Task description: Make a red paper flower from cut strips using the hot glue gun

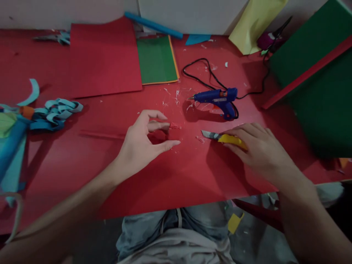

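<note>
My right hand [257,148] grips a yellow box cutter [232,140], its metal blade out and pointing left just above the red tabletop [176,183]. My left hand [143,141] hovers at the middle, palm turned right, thumb and fingers curved and apart. A thin red paper strip [101,134] runs under or behind this hand; whether the hidden fingers touch it, I cannot tell. Between the two hands lie dried glue strings [200,139]. Beyond the cutter a blue hot glue gun [216,97] rests with its nozzle to the left.
At the back are a red sheet [106,58], green paper [158,60], a blue paper tube [154,25] and scissors [55,37]. A blue paper craft [55,115] lies left. A large green board [316,73] stands right, near the black cord [264,79].
</note>
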Demonstrator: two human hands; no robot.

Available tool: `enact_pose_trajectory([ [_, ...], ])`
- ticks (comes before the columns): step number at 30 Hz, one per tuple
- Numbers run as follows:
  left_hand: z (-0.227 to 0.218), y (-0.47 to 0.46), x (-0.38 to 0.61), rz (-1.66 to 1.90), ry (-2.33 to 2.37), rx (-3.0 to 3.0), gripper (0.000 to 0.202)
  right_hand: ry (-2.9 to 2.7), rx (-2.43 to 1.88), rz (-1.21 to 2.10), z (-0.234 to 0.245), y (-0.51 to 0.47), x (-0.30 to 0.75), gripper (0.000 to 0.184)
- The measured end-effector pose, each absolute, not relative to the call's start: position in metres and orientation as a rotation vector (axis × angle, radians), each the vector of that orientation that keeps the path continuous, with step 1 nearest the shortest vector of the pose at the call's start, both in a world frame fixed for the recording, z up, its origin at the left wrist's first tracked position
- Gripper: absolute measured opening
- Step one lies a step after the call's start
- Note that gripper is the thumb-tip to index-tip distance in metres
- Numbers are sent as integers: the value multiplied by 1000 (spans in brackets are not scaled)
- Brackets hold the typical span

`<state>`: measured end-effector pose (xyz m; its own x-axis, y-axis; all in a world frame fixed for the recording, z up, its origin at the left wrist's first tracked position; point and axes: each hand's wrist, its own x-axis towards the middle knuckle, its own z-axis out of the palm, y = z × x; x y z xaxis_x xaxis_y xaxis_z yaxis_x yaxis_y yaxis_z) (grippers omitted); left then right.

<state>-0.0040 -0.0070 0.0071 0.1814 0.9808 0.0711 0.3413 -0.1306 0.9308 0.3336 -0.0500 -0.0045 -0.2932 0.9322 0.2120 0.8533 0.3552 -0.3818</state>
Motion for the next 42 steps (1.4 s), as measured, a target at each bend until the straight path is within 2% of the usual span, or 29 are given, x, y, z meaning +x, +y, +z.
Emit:
enact_pose_trajectory([
  [4, 8, -6, -2, 981, 1260, 1624, 54, -1978, -1406, 291, 16, -50, 319, 17],
  [6, 8, -7, -3, 981, 1247, 1642, 48, -1665, -1314, 575, 34, -47, 300, 18],
  [8, 8, -7, -3, 959, 1256, 1706, 42, -1317, -1136, 831, 49, -40, 276, 25],
  [12, 9, -9, -4, 911, 1310, 1839, 28, -1003, -905, 1026, 66, -16, 228, 44],
  [16, 6, -10, -4, 978, 1297, 1900, 19, -1092, -738, 893, 63, 7, 203, 28],
  [20, 6, -9, -4, 1045, 1258, 1909, 12, -1134, -666, 686, 44, 20, 196, 24],
  [24, 7, -9, -4, 1047, 1227, 1946, 11, -1206, -536, 519, 24, 18, 190, 11],
  [30, 4, -10, -6, 1023, 1228, 2025, 18, -1449, -673, 517, 5, 8, 196, 17],
  [35, 4, -10, -6, 997, 1252, 2025, 12, -1524, -709, 518, -4, 9, 203, 28],
  [42, 3, -10, -7, 1012, 1293, 2028, 18, -1464, -677, 507, -5, 9, 200, 22],
])
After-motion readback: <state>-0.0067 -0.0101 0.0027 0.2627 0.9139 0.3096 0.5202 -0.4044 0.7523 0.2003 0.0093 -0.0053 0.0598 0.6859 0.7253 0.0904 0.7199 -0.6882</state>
